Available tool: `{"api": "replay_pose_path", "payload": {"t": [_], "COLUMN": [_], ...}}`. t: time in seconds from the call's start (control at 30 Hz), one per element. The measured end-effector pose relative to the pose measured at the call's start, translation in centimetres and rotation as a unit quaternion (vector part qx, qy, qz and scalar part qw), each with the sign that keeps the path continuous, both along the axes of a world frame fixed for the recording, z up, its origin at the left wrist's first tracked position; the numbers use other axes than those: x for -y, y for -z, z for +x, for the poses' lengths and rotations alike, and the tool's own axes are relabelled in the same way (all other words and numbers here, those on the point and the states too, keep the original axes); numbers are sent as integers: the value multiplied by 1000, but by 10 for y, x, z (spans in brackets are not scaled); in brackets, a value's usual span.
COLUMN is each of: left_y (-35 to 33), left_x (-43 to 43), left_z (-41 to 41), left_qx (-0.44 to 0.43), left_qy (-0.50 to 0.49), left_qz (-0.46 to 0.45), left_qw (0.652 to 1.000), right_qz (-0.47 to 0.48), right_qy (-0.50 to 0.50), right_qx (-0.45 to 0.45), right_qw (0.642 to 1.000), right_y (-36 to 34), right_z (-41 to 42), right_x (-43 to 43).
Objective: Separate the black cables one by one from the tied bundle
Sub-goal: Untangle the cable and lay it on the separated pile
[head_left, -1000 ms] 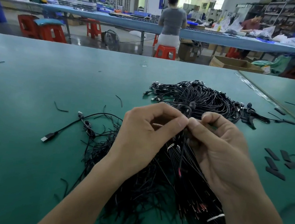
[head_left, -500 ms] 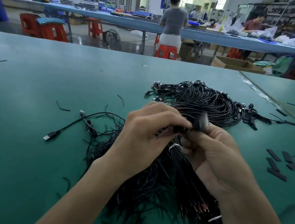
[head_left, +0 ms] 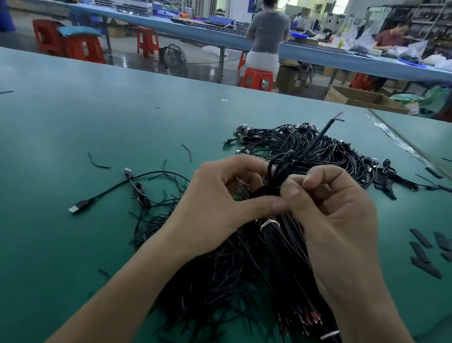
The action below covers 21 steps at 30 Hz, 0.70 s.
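A bundle of black cables (head_left: 280,256) bound with a white tie (head_left: 269,225) runs from under my hands toward me over the green table (head_left: 77,254). My left hand (head_left: 217,203) grips the top of the bundle, thumb pressed across it. My right hand (head_left: 332,215) pinches a small coiled black cable (head_left: 280,165) at the bundle's head. One stripped cable end (head_left: 325,130) sticks up and away from my fingers. A second white tie (head_left: 329,334) shows lower down by my right forearm.
A heap of separated black cables (head_left: 315,151) lies behind my hands. One USB cable (head_left: 81,206) and loose wire scraps lie to the left. Flat black strips (head_left: 426,254) lie at the right. The table's seam (head_left: 410,150) runs diagonally at the right.
My right hand has lifted a cable out of the bundle's head; its stripped end now points up and away. The left hand keeps its grip on the bundle.
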<state>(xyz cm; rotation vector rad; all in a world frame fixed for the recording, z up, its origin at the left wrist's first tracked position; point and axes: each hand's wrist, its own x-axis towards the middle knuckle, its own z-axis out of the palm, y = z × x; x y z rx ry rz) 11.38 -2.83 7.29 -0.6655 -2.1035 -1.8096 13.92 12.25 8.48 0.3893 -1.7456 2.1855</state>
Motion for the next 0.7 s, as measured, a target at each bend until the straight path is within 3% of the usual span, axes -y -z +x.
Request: {"api": "replay_pose_path", "payload": {"t": [0.27,0.47,0.6,0.7], "left_y": [-6,-6,-7,-8], "left_x": [2,0,-1,-3], "left_z": [2,6,10,10], "left_qx": [-116,-164,-117,-59], "left_qy": [-13,-34,-34,-22], "left_qz": [-9,-72,-82,-25], "left_qw": [993,983,989,998], "right_qz": [-102,-131,-103,-81], "right_qy": [-131,-140,-105,-79], "right_qx": [77,158,164,146], "right_qw": [983,969,975,983], "right_y": [-2,-4,-2,0], "right_z": [1,-2,-1,-2], "right_x": [-6,-10,-9,-8]}}
